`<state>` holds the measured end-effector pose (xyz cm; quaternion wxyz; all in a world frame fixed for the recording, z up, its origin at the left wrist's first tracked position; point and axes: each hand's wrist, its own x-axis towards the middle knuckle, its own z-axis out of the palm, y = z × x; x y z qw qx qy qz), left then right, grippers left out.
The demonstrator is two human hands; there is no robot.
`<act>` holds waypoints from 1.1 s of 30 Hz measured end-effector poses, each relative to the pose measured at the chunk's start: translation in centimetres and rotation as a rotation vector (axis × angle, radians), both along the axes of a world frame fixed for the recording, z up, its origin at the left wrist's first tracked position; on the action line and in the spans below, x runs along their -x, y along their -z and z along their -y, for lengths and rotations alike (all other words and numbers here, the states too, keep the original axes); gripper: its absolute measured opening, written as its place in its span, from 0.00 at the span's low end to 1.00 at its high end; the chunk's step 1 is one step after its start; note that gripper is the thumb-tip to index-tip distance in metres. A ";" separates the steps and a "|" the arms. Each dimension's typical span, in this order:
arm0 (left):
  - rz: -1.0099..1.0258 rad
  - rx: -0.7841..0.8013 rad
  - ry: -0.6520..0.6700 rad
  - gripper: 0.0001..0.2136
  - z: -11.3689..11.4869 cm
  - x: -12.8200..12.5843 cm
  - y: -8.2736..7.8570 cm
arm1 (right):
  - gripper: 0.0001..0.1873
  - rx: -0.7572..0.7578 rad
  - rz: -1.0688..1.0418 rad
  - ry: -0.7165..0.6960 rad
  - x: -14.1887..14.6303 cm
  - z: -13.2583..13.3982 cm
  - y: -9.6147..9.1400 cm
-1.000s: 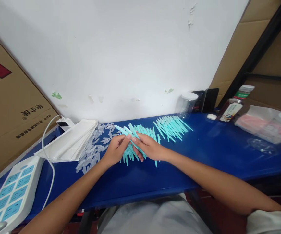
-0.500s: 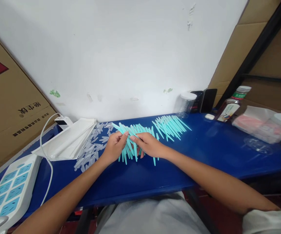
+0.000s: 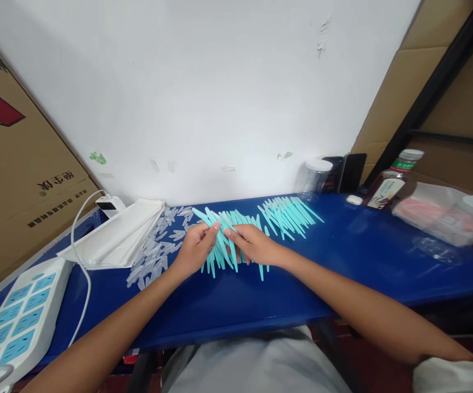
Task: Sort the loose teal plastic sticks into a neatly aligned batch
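Note:
My left hand (image 3: 197, 245) is closed, thumb against fingers, on slim turquoise plastic sticks (image 3: 207, 216) whose ends point up and to the left. Close beside it, my right hand (image 3: 256, 243) has its thumb and fingers closed round part of the same bunch. How many sticks each hand holds cannot be made out. Beneath both hands lies a loose pile of more turquoise sticks (image 3: 214, 264), tapered at the ends and partly hidden. Left of my left hand, small translucent pointed pieces (image 3: 154, 254) are scattered on the blue table (image 3: 236, 305).
A second pile of turquoise sticks (image 3: 289, 217) lies to the right. White bags (image 3: 113, 240), a power strip (image 3: 19, 322) and its cable are on the left. A clear jar (image 3: 316, 177), phones (image 3: 352, 172), a bottle (image 3: 392, 183) and a pink packet (image 3: 435, 215) stand rightward.
My hands stay close together on the sticks, with only slight finger movement. The whole view has shifted a little.

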<state>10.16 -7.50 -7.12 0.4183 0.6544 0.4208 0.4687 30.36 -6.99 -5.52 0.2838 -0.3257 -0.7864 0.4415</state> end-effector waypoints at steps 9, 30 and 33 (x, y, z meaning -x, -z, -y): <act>-0.052 -0.089 -0.083 0.21 0.7 -0.6 -0.6 | 0.26 0.037 0.016 -0.027 -0.1 0.0 0.0; 0.186 0.053 -0.064 0.17 -0.5 0.6 -0.9 | 0.27 0.033 -0.142 0.294 -4.6 -4.8 -1.7; 0.175 0.059 -0.066 0.18 -0.5 0.6 -1.0 | 0.28 -0.038 -0.039 0.413 -8.1 -7.2 -2.2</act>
